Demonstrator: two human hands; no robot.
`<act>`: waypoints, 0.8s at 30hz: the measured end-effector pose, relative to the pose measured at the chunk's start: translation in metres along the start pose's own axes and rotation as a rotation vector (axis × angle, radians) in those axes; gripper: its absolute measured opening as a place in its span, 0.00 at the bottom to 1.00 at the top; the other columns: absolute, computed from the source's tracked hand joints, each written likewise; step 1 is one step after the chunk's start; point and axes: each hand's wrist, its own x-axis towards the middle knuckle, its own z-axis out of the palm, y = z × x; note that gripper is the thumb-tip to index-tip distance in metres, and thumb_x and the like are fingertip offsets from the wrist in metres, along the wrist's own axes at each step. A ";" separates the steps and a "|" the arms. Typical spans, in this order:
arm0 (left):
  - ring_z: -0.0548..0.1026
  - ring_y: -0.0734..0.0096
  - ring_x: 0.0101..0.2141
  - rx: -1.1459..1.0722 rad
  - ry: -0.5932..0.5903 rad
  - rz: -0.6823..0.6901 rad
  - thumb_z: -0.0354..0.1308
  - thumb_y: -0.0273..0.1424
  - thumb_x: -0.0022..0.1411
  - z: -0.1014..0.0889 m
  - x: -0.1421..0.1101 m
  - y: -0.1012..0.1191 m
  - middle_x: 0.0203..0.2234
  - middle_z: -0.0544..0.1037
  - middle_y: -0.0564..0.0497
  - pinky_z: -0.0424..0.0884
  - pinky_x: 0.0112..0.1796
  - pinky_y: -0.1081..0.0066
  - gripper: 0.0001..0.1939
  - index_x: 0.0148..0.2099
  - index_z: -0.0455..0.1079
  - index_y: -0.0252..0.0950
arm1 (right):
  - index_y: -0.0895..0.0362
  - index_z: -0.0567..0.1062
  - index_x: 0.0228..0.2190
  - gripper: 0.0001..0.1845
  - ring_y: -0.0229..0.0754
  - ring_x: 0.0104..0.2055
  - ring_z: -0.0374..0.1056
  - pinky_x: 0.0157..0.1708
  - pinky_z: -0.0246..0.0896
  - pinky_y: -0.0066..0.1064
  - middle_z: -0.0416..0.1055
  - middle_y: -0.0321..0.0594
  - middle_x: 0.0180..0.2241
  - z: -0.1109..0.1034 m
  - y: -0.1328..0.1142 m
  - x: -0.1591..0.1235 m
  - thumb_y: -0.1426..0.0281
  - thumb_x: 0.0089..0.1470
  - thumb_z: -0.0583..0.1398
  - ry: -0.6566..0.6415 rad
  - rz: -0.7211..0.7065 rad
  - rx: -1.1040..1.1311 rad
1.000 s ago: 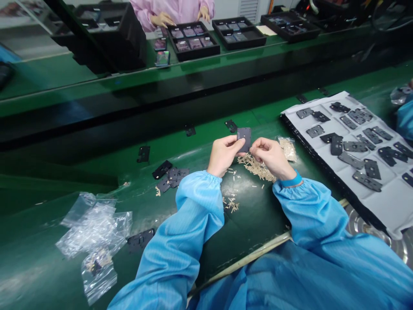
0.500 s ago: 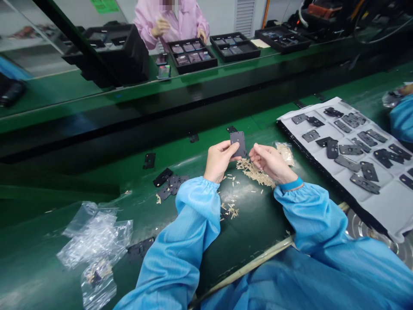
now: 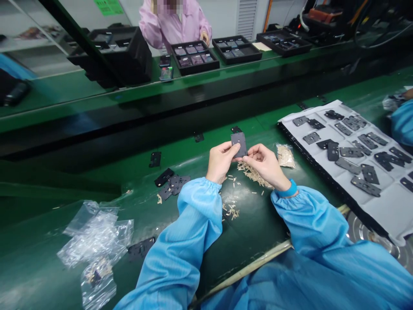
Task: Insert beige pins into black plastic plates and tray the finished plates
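We count three black trays point(image 3: 201, 68) far, one white sheet point(image 3: 361, 211) right; right hand point(image 3: 266, 167) overlaps beige strips point(image 3: 251, 171). Left hand point(image 3: 220, 162) pinches one dark plate point(image 3: 238, 139); right fingertips meet its corner, grip unclear.

Factory workroom: long green bench point(image 3: 251, 228), stacked black trays point(image 3: 138, 58).
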 end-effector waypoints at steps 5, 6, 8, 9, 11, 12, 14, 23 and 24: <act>0.77 0.75 0.30 0.033 -0.006 0.004 0.71 0.40 0.53 -0.001 0.001 -0.004 0.32 0.82 0.51 0.79 0.30 0.76 0.14 0.37 0.82 0.35 | 0.54 0.73 0.34 0.18 0.37 0.27 0.62 0.28 0.57 0.32 0.69 0.33 0.27 -0.002 0.000 0.001 0.56 0.53 0.70 -0.012 0.007 0.010; 0.78 0.74 0.30 0.030 0.001 0.003 0.71 0.40 0.53 -0.001 0.001 -0.006 0.33 0.82 0.51 0.79 0.30 0.75 0.14 0.38 0.82 0.35 | 0.54 0.73 0.34 0.18 0.37 0.27 0.61 0.28 0.57 0.32 0.69 0.33 0.27 -0.005 0.000 0.002 0.56 0.52 0.70 -0.021 0.012 0.004; 0.79 0.73 0.32 0.016 0.020 0.003 0.72 0.40 0.53 0.000 0.005 -0.008 0.34 0.82 0.50 0.80 0.31 0.74 0.15 0.39 0.81 0.35 | 0.54 0.75 0.35 0.18 0.37 0.26 0.60 0.26 0.55 0.31 0.69 0.33 0.26 -0.013 0.001 0.002 0.56 0.53 0.70 -0.015 0.016 0.013; 0.79 0.72 0.33 0.004 0.026 0.007 0.72 0.39 0.52 0.003 0.007 -0.010 0.35 0.82 0.50 0.80 0.32 0.74 0.16 0.40 0.81 0.35 | 0.54 0.75 0.36 0.17 0.36 0.26 0.60 0.26 0.54 0.31 0.68 0.33 0.26 -0.019 0.003 0.001 0.55 0.54 0.69 0.012 0.013 0.027; 0.80 0.71 0.35 -0.028 0.024 0.020 0.72 0.38 0.52 0.014 0.015 -0.013 0.35 0.82 0.50 0.80 0.33 0.73 0.15 0.40 0.79 0.35 | 0.54 0.75 0.35 0.17 0.36 0.25 0.58 0.25 0.53 0.31 0.66 0.32 0.25 -0.032 0.007 -0.004 0.54 0.55 0.68 0.107 0.017 0.061; 0.80 0.70 0.36 -0.049 0.020 0.027 0.72 0.37 0.52 0.023 0.020 -0.015 0.35 0.81 0.50 0.81 0.34 0.72 0.15 0.40 0.77 0.35 | 0.54 0.75 0.34 0.17 0.36 0.24 0.57 0.25 0.52 0.31 0.65 0.31 0.23 -0.039 0.009 -0.008 0.53 0.55 0.68 0.152 0.029 0.074; 0.80 0.70 0.36 -0.089 0.018 0.036 0.72 0.33 0.53 0.048 0.031 -0.020 0.35 0.80 0.50 0.81 0.36 0.70 0.13 0.39 0.75 0.35 | 0.54 0.75 0.31 0.19 0.36 0.23 0.56 0.24 0.51 0.30 0.63 0.30 0.20 -0.052 0.014 -0.020 0.52 0.54 0.69 0.213 0.064 0.083; 0.80 0.72 0.32 -0.166 -0.148 -0.005 0.67 0.24 0.55 0.191 0.063 -0.032 0.31 0.79 0.52 0.80 0.36 0.69 0.10 0.37 0.69 0.35 | 0.55 0.74 0.26 0.21 0.33 0.20 0.54 0.19 0.47 0.28 0.65 0.32 0.19 -0.145 0.009 -0.021 0.50 0.52 0.68 0.581 -0.018 0.100; 0.80 0.72 0.32 -0.167 -0.163 -0.007 0.67 0.24 0.55 0.202 0.064 -0.032 0.31 0.79 0.52 0.80 0.36 0.70 0.10 0.37 0.69 0.35 | 0.55 0.74 0.27 0.21 0.33 0.20 0.55 0.19 0.48 0.27 0.68 0.33 0.21 -0.158 0.005 -0.015 0.51 0.52 0.68 0.621 -0.031 0.124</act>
